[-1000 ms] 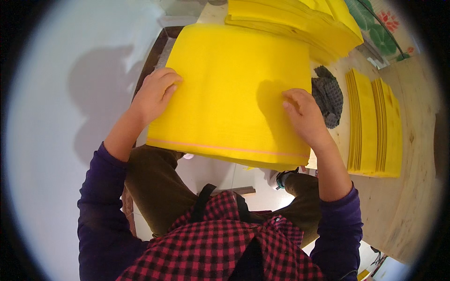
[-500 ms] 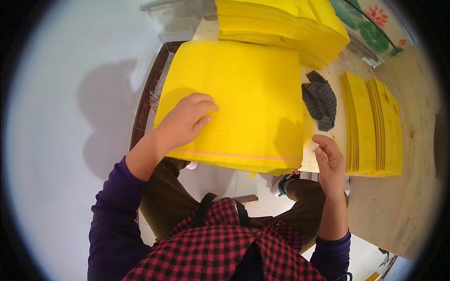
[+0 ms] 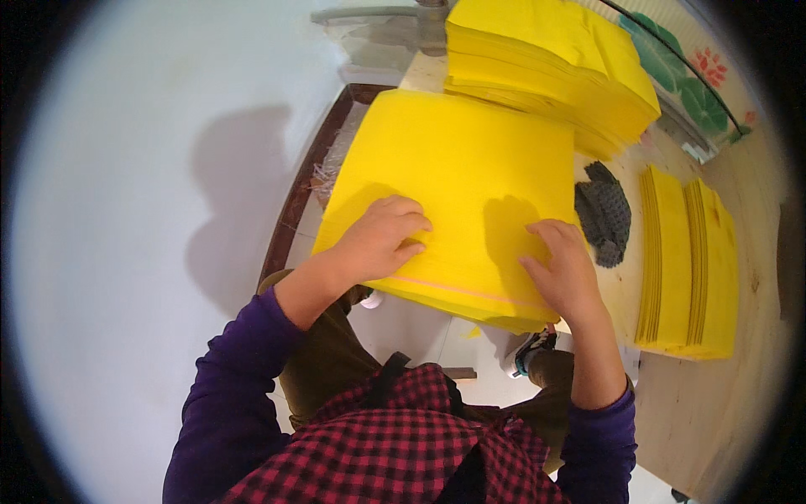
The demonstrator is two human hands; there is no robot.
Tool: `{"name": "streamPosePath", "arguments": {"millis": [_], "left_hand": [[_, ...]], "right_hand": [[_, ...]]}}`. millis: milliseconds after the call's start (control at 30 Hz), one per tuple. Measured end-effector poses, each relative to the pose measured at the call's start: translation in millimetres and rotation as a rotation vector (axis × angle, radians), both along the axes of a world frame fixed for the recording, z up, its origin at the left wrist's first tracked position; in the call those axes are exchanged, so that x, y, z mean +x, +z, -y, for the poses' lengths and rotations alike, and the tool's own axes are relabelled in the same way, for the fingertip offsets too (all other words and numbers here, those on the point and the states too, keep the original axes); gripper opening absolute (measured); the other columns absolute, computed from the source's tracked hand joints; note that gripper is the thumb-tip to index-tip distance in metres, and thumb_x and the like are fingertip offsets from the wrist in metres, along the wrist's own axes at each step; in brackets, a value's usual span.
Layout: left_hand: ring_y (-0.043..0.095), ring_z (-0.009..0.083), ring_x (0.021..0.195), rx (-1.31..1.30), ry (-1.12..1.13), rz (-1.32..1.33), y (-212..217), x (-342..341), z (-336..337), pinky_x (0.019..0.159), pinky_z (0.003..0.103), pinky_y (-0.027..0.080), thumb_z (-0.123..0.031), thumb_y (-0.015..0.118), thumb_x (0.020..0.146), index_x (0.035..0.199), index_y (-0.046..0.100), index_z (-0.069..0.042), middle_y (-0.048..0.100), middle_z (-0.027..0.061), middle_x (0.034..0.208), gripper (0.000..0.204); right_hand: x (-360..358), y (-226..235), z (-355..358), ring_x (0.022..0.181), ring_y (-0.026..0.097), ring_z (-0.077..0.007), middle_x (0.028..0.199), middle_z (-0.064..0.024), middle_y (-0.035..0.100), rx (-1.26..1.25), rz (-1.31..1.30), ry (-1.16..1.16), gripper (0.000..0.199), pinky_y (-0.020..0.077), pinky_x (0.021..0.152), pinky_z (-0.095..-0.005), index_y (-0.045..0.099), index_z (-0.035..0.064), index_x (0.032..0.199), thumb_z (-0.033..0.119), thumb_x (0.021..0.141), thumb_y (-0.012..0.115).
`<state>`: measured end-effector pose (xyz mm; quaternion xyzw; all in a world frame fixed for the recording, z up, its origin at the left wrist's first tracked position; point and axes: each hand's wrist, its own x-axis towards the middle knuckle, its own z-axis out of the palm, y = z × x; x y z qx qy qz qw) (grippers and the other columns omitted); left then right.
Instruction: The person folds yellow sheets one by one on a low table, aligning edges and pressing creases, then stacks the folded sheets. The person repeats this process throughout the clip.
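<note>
In front of me lies a broad stack of yellow cloth-like sheets (image 3: pixel 470 160), with a thin pink line along its near edge. My left hand (image 3: pixel 384 239) is at the left part of the top sheet, its fingers loosely curved with a gap between thumb and forefinger. Over the near right corner, my right hand (image 3: pixel 564 265) has thumb and fingers apart and casts a shadow on the sheet. Neither hand grips anything I can see. Whether the right fingertips touch the sheet, I cannot tell.
Behind the sheets stands a taller yellow pile (image 3: pixel 546 63). A dark grey knitted item (image 3: pixel 606 214) lies to the right on the wooden table (image 3: pixel 701 412), beside two folded yellow bundles (image 3: pixel 667 260). The white wall (image 3: pixel 126 252) is at left. My knees are under the stack's near edge.
My right hand has moved left, from beside the stack to over its near right corner. The left hand stays over the sheet's left part. The whole view has shifted slightly.
</note>
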<state>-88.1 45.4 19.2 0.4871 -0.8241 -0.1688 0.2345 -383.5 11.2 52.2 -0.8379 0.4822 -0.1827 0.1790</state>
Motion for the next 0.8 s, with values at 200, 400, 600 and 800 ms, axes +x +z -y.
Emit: {"name": "streamPosePath", "arguments": {"millis": [200,400,600,800], "left_hand": [[0.054,0.0301,0.099,-0.040,-0.005,-0.057,-8.2,1.8,-2.2,0.088,0.039,0.043,-0.008,0.070,0.074,0.092,0.063,-0.006,0.058,0.0089,0.100,0.019],[0.054,0.0280,0.093,-0.135,-0.032,-0.072,-13.9,3.4,-1.4,0.084,0.038,0.043,-0.007,0.068,0.075,0.085,0.062,-0.007,0.058,0.0061,0.092,0.012],[0.055,0.0276,0.093,-0.182,-0.009,-0.032,-19.1,1.7,-3.2,0.084,0.038,0.043,-0.008,0.065,0.076,0.084,0.061,-0.007,0.059,0.0061,0.093,0.009],[0.055,0.0273,0.094,-0.224,0.015,0.006,-23.5,0.1,-4.8,0.086,0.039,0.042,-0.010,0.064,0.079,0.085,0.061,-0.007,0.059,0.0062,0.093,0.007]], "right_hand": [[2.8,-3.0,-7.9,0.111,0.050,-0.0362,0.115,-0.0180,0.057,0.031,-0.020,-0.009,0.039,0.0409,0.097,-0.0397,0.060,-0.0012,0.109,0.009,0.073,0.069],[3.4,-4.5,-12.7,0.109,0.051,-0.0362,0.113,-0.0178,0.058,0.025,0.022,-0.017,0.035,0.0419,0.096,-0.0397,0.062,-0.0001,0.106,0.007,0.072,0.069],[2.3,-2.8,-17.2,0.108,0.052,-0.0357,0.113,-0.0172,0.058,0.017,0.042,-0.025,0.034,0.0426,0.095,-0.0394,0.063,0.0010,0.104,0.003,0.071,0.070],[1.8,-2.0,-17.8,0.107,0.053,-0.0355,0.111,-0.0168,0.059,0.009,0.093,0.000,0.032,0.0433,0.094,-0.0395,0.063,0.0009,0.102,0.003,0.071,0.070]]}}
